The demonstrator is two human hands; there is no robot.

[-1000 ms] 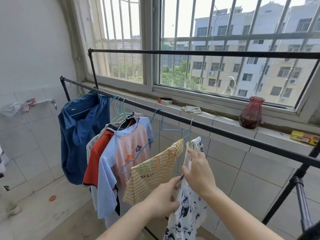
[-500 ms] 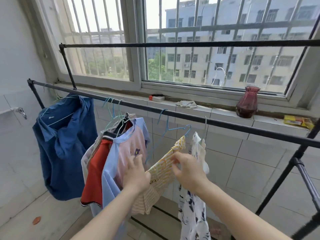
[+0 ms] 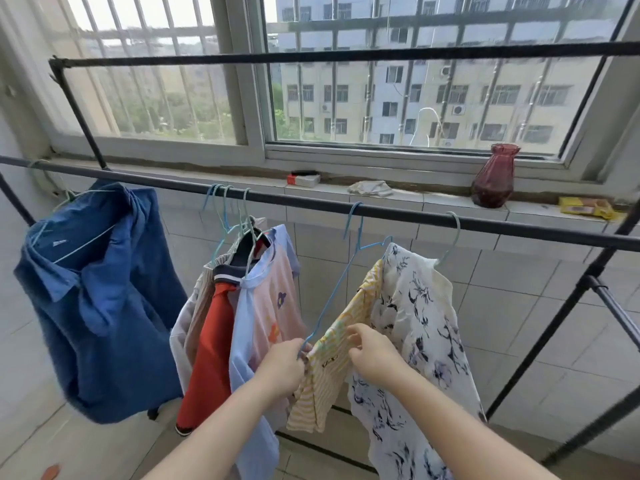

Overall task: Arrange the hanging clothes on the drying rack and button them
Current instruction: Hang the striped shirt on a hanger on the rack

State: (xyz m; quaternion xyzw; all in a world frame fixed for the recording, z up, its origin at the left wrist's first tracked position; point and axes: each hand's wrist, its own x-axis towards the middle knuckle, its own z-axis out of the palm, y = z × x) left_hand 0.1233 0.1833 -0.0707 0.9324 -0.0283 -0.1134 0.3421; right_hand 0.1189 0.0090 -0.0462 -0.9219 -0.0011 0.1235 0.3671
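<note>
A yellow striped shirt (image 3: 329, 375) hangs askew from a blue wire hanger (image 3: 349, 258) on the black rack bar (image 3: 485, 225). My left hand (image 3: 282, 367) grips the hanger's low end and the shirt's edge. My right hand (image 3: 372, 353) pinches the yellow fabric just beside it. A white floral garment (image 3: 422, 341) hangs to the right, touching the yellow shirt. To the left hang a pink and light blue top (image 3: 266, 306), a red shirt (image 3: 211, 348) and a blue collared shirt (image 3: 104, 306).
An upper black rack bar (image 3: 311, 57) runs in front of the barred window. On the tiled sill stand a dark red vase (image 3: 493, 176), a small red and white box (image 3: 303, 178), a crumpled cloth (image 3: 370, 188) and a yellow packet (image 3: 585, 206). A rack leg (image 3: 568, 313) slants at right.
My hands left the floral garment and moved left to the yellow shirt. The left hand closed on the hanger's low end. The view shifted closer and downward.
</note>
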